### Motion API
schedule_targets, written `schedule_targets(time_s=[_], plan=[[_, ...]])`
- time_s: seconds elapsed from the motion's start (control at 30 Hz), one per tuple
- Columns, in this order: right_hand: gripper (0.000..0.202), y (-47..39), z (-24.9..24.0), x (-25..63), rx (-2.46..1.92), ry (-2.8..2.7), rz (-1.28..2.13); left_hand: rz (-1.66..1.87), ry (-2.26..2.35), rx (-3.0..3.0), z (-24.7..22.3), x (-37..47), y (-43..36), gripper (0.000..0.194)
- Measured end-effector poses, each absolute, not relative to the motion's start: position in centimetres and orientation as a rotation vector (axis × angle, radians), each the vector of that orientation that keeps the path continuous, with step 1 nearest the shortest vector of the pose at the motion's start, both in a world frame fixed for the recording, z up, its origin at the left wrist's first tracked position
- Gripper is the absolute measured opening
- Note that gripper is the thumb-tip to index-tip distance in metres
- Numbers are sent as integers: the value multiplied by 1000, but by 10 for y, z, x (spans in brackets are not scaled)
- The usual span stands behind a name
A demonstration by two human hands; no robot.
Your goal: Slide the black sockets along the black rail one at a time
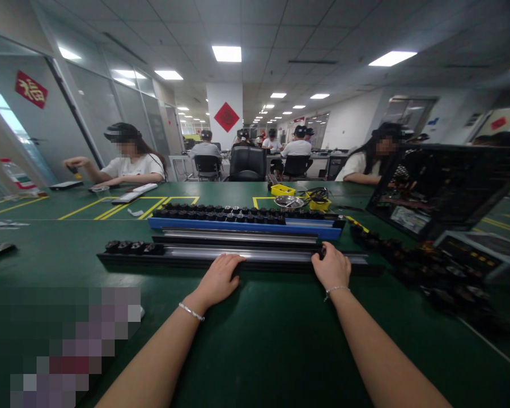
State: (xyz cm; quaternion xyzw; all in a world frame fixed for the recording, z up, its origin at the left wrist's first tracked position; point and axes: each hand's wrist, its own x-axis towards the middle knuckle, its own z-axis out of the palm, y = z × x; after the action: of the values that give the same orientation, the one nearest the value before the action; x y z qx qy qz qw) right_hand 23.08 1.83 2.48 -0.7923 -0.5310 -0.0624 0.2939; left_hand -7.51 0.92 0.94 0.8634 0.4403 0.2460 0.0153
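Note:
A long black rail (272,255) with a shiny channel lies across the green table, and several small black parts (131,247) sit at its left end. My left hand (221,277) rests on the rail's front edge near the middle, fingers extended. Further right, my right hand (332,266) has its thumb and index finger curled round a small dark piece at the rail, partly hidden by the fingers. Just behind lies a second, shorter rail (242,236). Beyond it stands a blue rail (238,225) carrying rows of black parts.
Loose black parts (454,277) are heaped at the right, beside an open black case (433,192) and a metal box (484,255). A metal dish (289,202) and yellow trays (283,190) stand behind the rails. People sit across the table.

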Motion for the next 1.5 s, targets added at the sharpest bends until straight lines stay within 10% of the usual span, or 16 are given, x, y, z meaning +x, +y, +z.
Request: schedule_targets(time_s=[1.5], plan=[[44,20,26,246,-2153,-1356,-212,788,1350,2698,10,-75,10,53]])
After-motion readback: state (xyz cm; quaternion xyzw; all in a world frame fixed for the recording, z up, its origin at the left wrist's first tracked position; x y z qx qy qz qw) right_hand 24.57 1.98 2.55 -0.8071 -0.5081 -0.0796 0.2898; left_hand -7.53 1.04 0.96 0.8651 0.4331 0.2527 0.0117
